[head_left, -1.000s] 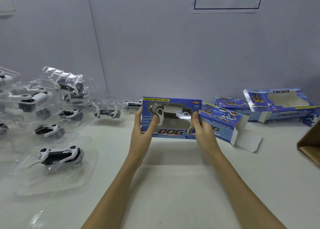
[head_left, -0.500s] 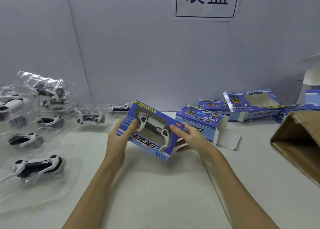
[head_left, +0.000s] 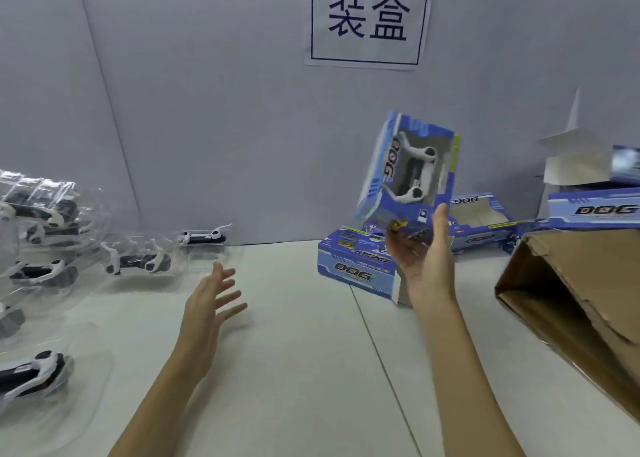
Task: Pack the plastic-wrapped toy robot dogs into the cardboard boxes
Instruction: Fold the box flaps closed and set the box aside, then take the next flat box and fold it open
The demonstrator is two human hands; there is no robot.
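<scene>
Forearms reach in from the bottom edge, yours, over the white table (head_left: 294,370). Your left hand (head_left: 207,304) hovers at centre left with its fingers spread apart and straight, gripping nothing. Your right hand (head_left: 424,255), right of centre, is raised off the table with its fingers curled under the lower end of a blue windowed box (head_left: 408,176), thumb up against its side. That box stands on end, tilted, and a white toy dog (head_left: 414,171) shows through its window; the word "DOG" runs sideways down its face. At the lower right of the frame a brown carton (head_left: 571,304) lies tipped with its opening toward you. Along the left edge, plastic-wrapped toy dogs (head_left: 138,262) lie scattered in clear wrapping. Behind your right hand an open blue box (head_left: 356,269) lies on the table, printed "DOG". Further right are more blue boxes (head_left: 594,209), one reading "DOG". On the grey wall, at upper centre, a white sign (head_left: 367,18) reads "装盒".
</scene>
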